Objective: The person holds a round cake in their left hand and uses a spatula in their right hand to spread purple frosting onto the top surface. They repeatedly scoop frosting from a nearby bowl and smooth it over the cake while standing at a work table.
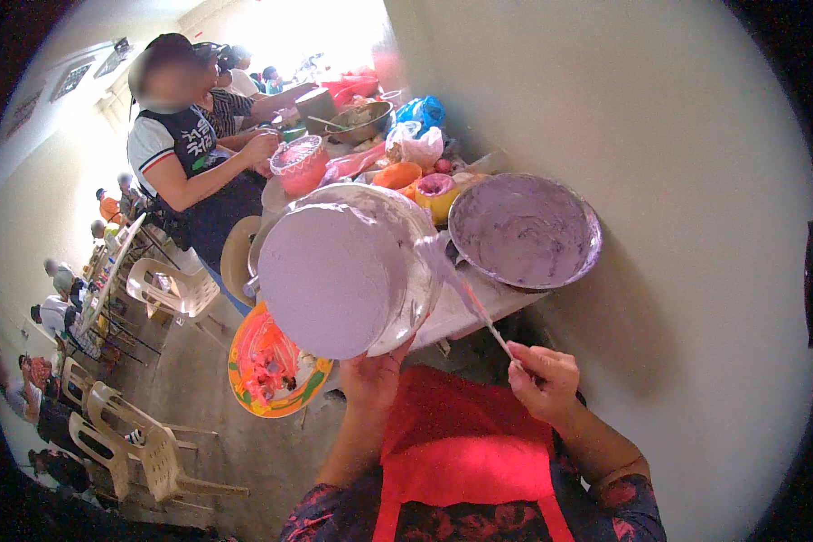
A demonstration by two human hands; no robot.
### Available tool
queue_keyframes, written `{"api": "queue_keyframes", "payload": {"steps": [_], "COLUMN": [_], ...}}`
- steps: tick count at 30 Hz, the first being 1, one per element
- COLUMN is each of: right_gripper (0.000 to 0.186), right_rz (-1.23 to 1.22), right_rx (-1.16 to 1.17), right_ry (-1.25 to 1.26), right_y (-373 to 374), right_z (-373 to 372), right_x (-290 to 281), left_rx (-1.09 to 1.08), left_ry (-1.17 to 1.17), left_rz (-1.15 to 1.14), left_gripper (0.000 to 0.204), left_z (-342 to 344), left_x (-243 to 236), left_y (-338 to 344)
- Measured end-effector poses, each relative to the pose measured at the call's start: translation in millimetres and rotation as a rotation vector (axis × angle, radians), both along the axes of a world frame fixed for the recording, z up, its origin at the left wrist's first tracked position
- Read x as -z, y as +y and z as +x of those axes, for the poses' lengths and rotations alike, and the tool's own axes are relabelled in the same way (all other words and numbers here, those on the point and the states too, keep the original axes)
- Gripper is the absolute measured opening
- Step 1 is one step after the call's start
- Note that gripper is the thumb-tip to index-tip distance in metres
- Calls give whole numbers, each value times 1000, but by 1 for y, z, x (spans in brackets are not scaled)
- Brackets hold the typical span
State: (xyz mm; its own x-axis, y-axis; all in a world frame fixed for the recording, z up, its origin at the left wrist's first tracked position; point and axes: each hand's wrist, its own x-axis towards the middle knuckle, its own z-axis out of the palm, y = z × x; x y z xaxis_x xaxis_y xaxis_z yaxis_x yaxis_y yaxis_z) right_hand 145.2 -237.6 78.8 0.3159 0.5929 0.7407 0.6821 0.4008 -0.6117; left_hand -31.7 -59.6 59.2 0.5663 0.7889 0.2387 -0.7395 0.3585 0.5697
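My left hand (369, 379) is under the near edge of a round tray (406, 316), gripping it. On the tray stands a round cake (321, 275) coated in smooth lilac frosting. My right hand (544, 379) grips a thin-handled spatula (483, 321) whose blade, smeared with lilac frosting, is beside the tray's right side. A wide metal bowl (524, 226) with lilac frosting sits right of the cake on a white table (470, 312). An orange-rimmed plate (244, 379) smeared with pink frosting lies left of my left hand.
A co-worker (181, 172) stands at left, near a pink cake (298, 172). Orange and yellow bowls (397, 176), bags (415, 140) and another metal bowl (361, 126) crowd the table beyond. A wall (696, 271) rises at right. Plastic chairs (163, 443) and other people occupy the room's left side.
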Motion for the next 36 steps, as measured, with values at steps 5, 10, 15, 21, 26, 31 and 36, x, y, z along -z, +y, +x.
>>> {"api": "queue_keyframes", "payload": {"steps": [5,10,15,21,26,31,36], "right_gripper": [34,37,40,42,37,36,38], "right_rz": [-26,-44,-129,-73,-111,-10,-28], "right_rx": [-89,-120,-122,-177,-147,-80,-115], "right_ry": [200,168,36,11,66,52,52], "right_y": [9,17,18,16,-2,-5,-1], "right_z": [-8,-16,-30,-39,-29,-12,5], "right_x": [1,4,1,18,16,-3,-32], "left_rx": [-86,-118,-191,-273,-266,-249,-161], "left_ry": [-15,-19,-7,-11,-22,-30,-44], "left_rz": [44,36,5,-45,-120,-24,-20], "left_gripper": [52,51,49,54,59,66,68], "left_z": [0,1,10,20,16,11,3], "left_x": [13,9,16,12,4,2,7], "left_y": [0,-3,-5,-9,-3,-2,-2]}}
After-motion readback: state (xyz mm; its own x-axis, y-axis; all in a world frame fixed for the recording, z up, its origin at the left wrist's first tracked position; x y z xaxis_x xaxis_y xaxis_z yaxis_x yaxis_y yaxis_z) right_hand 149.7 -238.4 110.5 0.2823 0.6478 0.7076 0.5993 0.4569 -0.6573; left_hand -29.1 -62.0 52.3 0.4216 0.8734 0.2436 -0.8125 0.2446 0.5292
